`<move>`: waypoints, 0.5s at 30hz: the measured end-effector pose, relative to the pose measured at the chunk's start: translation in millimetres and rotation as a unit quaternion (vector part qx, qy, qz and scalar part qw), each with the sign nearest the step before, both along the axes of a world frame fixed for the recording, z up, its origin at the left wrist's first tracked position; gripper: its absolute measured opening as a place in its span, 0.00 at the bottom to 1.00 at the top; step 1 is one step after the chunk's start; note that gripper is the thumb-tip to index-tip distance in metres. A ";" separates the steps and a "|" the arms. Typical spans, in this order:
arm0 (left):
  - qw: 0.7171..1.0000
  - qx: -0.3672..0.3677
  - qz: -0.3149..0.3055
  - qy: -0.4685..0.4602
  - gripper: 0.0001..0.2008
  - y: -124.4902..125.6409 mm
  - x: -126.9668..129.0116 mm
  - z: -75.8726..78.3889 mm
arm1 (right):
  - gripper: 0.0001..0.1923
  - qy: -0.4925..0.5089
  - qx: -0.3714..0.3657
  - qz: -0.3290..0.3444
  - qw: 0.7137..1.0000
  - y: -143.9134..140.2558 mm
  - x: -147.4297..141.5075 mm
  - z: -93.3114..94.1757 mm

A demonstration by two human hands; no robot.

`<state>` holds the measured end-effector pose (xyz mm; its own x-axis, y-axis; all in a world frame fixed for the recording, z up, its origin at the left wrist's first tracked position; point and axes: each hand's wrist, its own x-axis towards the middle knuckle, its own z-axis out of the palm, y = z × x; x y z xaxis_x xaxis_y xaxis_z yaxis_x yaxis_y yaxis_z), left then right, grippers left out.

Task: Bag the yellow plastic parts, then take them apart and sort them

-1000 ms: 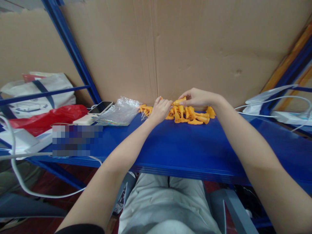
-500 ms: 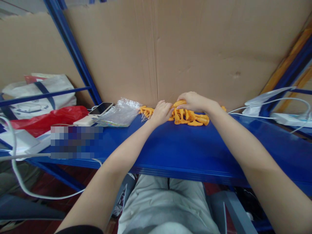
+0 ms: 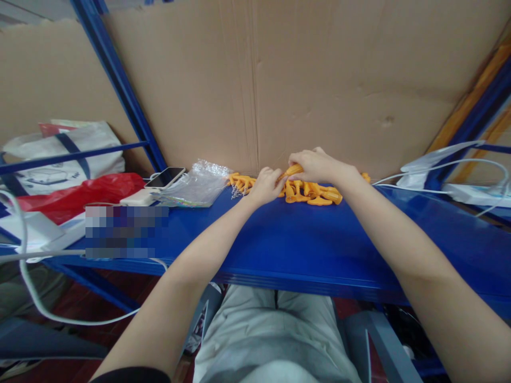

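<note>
A heap of small orange plastic parts point(image 3: 315, 192) lies at the back of the blue shelf point(image 3: 303, 244), against a cardboard wall. My right hand point(image 3: 315, 164) pinches one orange part point(image 3: 293, 170) just above the heap. My left hand point(image 3: 268, 185) is curled shut right beside that part, touching its lower end; what it grips is hidden by the fingers. A second small cluster of orange parts point(image 3: 239, 183) with a thin metal chain lies just left of my left hand.
A crumpled clear plastic bag point(image 3: 195, 185) and a phone point(image 3: 164, 177) on a white box sit left of the parts. Red and white bags point(image 3: 67, 159) lie further left. White cables and a power strip point(image 3: 471, 192) occupy the right end. A blue upright post point(image 3: 120, 85) rises at the back left.
My right hand dipped onto the heap and has lifted slightly again with an orange part. My left hand stayed curled beside it, shifting a little right.
</note>
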<state>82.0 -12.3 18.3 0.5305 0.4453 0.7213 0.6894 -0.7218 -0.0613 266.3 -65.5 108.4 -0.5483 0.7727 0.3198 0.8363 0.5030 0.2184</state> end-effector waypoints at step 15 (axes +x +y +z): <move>0.999 -0.008 0.001 0.054 0.14 -7.4 2.3 1.0 | 0.18 -0.037 -0.055 -0.068 0.995 -6.9 -0.7 3.9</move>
<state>84.3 -19.8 19.3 0.6030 0.4576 0.6534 0.6813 -0.7215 -0.1235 265.7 -72.4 112.3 -0.4554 0.8694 0.1918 0.8819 0.4110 0.2309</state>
